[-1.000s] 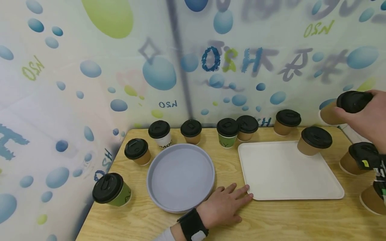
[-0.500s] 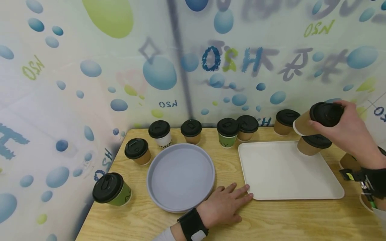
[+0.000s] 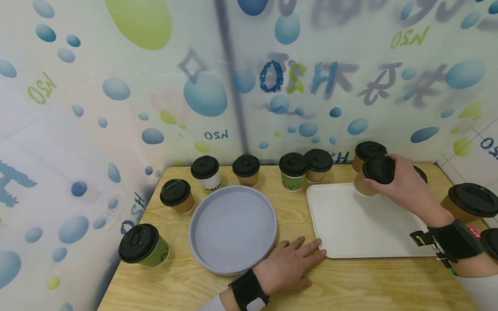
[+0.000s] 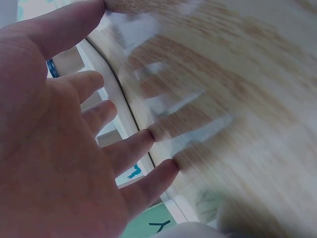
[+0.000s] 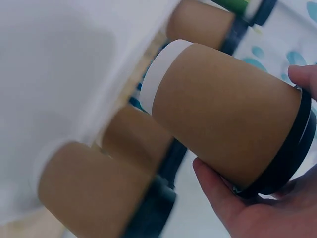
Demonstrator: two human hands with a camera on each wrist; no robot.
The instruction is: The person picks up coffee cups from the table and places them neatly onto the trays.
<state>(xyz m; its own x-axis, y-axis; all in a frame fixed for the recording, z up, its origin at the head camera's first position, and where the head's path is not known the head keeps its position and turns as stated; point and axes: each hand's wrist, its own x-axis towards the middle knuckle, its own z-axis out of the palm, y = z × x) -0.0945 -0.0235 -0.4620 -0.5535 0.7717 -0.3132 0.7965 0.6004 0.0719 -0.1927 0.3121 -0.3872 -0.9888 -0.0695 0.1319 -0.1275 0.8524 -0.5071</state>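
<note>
My right hand (image 3: 408,188) grips a brown paper coffee cup (image 3: 362,185) by its black lid, above the back of the white rectangular tray (image 3: 369,237). In the right wrist view the held cup (image 5: 223,114) looks tilted, with thumb and fingers around its lid end. Another brown lidded cup (image 5: 94,188) stands on the tray's back right; the head view shows mostly its lid, behind my hand. My left hand (image 3: 289,264) rests on the table with fingers spread, fingertips by the tray's near left corner. The left wrist view shows this hand's palm side (image 4: 59,148).
A round grey tray (image 3: 233,231) lies left of my left hand. Lidded cups line the back, including a green one (image 3: 292,175) and a white one (image 3: 208,175). Another green cup (image 3: 149,246) stands front left. More brown cups (image 3: 463,205) stand right, partly behind my forearm.
My right hand has carried the cup leftward and down, from the far right to above the tray. My left hand has not moved.
</note>
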